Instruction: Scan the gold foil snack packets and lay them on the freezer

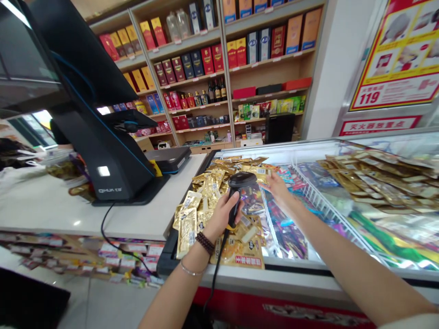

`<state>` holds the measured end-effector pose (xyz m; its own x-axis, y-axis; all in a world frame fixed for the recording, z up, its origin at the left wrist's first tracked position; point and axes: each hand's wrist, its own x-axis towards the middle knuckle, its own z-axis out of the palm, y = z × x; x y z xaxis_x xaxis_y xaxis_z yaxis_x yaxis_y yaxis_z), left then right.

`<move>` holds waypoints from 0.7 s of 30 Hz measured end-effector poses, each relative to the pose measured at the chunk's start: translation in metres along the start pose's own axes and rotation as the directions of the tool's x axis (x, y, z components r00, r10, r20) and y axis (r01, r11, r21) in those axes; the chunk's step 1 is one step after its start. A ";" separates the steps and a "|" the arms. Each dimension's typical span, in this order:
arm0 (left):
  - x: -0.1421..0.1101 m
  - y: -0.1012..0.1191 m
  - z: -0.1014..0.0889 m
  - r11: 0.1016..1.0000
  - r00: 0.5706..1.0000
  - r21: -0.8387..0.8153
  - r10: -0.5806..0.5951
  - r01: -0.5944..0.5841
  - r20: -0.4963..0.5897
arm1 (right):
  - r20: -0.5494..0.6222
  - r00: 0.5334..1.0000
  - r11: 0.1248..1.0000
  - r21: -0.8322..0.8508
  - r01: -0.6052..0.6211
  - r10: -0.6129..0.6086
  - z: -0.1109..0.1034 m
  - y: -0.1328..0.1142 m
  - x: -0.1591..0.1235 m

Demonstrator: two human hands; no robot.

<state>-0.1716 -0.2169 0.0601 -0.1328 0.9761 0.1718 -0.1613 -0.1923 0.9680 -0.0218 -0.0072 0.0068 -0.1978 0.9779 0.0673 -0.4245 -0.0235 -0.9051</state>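
My left hand (224, 210) is wrapped round the handle of a black barcode scanner (243, 179), its head up and its cord trailing down. Beyond the scanner, my right hand (278, 188) pinches the edge of a gold foil packet (259, 172) with a white label. Many more gold packets (211, 186) lie heaped to the left of the scanner on the freezer's glass top. Below it is a larger gold packet (242, 249) with red and white print. The scanner and my left hand partly cover the packets behind them.
A chest freezer (302, 264) with a white wire divider (318, 205) holds colourful wrapped goods. Another pile of gold packets (380, 178) lies to the right. At left, a black checkout terminal (116, 160) stands on a white counter (44, 201). Shelves of boxes (195, 64) line the back.
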 end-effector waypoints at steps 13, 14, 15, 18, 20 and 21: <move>0.000 -0.003 -0.003 1.000 1.000 -0.006 0.010 -0.009 0.019 | 0.016 1.000 0.999 0.040 0.001 -0.002 -0.001 0.002 0.001; 0.000 -0.003 -0.003 1.000 1.000 -0.009 0.009 -0.008 0.018 | 0.019 1.000 0.999 0.037 0.000 0.000 -0.001 0.002 0.000; 0.000 -0.003 -0.003 1.000 1.000 -0.012 0.009 -0.009 0.014 | 0.019 1.000 0.999 0.036 -0.004 0.004 -0.001 0.002 0.000; 0.001 -0.003 -0.003 1.000 1.000 -0.015 0.008 -0.008 -0.014 | -0.009 0.999 0.997 0.065 -0.031 0.031 -0.002 0.002 0.001; 0.002 -0.003 -0.005 1.000 0.998 -0.013 0.010 -0.011 -0.054 | -0.055 0.996 0.991 0.120 -0.062 0.069 -0.006 0.001 0.003; 0.002 -0.003 -0.007 1.000 0.997 -0.015 0.015 -0.017 -0.080 | -0.083 0.993 0.985 0.155 -0.073 0.087 -0.009 0.001 0.004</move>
<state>-0.1778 -0.2150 0.0563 -0.2129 0.9619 0.1714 -0.1733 -0.2098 0.9623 -0.0152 -0.0017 0.0030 -0.1595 0.9861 -0.0467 -0.5407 -0.1269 -0.8316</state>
